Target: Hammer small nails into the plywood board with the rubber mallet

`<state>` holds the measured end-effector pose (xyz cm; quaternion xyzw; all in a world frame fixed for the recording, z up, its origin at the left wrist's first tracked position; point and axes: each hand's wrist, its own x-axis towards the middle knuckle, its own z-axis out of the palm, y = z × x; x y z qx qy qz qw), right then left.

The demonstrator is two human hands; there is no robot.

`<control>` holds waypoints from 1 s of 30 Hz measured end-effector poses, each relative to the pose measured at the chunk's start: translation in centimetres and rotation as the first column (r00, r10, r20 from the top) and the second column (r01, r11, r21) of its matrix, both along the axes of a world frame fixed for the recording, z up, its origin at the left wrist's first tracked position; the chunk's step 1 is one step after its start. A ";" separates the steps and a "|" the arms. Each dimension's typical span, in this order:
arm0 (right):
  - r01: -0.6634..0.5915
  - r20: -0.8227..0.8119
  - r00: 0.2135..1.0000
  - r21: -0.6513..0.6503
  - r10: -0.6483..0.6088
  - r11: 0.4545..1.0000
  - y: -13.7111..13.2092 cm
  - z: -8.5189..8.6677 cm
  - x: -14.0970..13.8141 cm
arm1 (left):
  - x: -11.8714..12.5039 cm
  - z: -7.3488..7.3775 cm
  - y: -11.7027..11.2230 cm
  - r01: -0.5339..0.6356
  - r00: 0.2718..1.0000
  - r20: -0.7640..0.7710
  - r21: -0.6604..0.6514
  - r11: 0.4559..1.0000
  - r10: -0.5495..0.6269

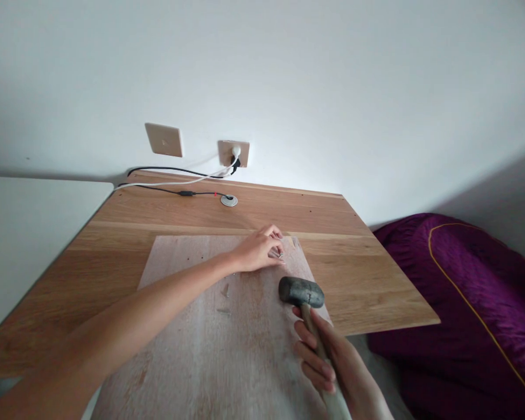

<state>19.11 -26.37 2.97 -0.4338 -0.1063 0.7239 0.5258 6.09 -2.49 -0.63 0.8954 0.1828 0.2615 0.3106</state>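
My right hand [319, 356] is wrapped around the wooden handle of a rubber mallet [301, 291]. The mallet's dark, worn head is above the right side of a pale wooden board [227, 361]. Near the board's far right corner, my left hand [258, 249] rests with its fingers curled in a pinch. A small shiny metal piece, seemingly a nail [280, 255], shows at those fingertips; its lower part cannot be made out. The mallet head is apart from the left hand, nearer to me. Small bits [225, 290] and dark marks are on the board.
Under the board lies a wooden desktop [376, 280] with a round cable grommet [228, 200]. Black and white cables [170, 182] run to a wall socket [233, 153]. A white panel [39, 245] stands at left, a purple beanbag-like seat [402, 251] at right.
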 end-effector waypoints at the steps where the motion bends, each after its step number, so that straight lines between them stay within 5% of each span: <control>1: -0.010 0.013 1.000 0.000 0.010 1.000 0.4 0.6 0.5 | 0.0 0.1 0.0 0.003 1.000 -0.004 -0.004 1.000 -0.003; 5: -0.003 0.264 0.964 0.060 -0.013 0.998 2.0 3.2 2.4 | -0.1 0.3 -0.1 0.006 1.000 -0.012 -0.036 0.999 -0.006; 7: -0.023 0.524 0.850 0.141 -0.055 0.990 2.8 4.3 3.3 | 0.0 0.3 -0.2 -0.006 1.000 -0.026 -0.045 0.999 0.005; 10: -0.156 0.896 0.430 0.190 -0.107 0.969 4.2 5.6 4.4 | 0.0 0.2 -0.2 -0.001 1.000 -0.029 -0.053 0.999 -0.001; 12: -0.248 0.986 0.130 0.133 -0.103 0.959 5.3 6.2 4.8 | -0.1 0.0 -0.1 0.022 1.000 0.001 -0.048 0.999 -0.022; 15: -0.340 0.993 -0.089 0.047 -0.082 0.939 6.6 7.0 4.7 | 0.0 -0.4 0.5 0.053 0.997 0.064 -0.043 0.998 -0.050; 20: -0.382 0.971 -0.198 0.052 -0.136 0.923 7.8 6.0 4.1 | 0.4 -1.0 1.4 -0.077 0.989 0.124 -0.077 0.994 0.086; 25: -0.510 0.976 -0.187 0.003 -0.114 0.860 7.8 3.4 4.8 | 0.2 -1.0 1.1 -0.075 0.984 0.156 -0.076 0.994 0.086; 30: -0.395 0.982 -0.185 -0.046 -0.031 0.917 6.6 3.4 6.1 | 0.1 -0.6 0.7 -0.018 0.996 0.089 -0.058 0.998 0.023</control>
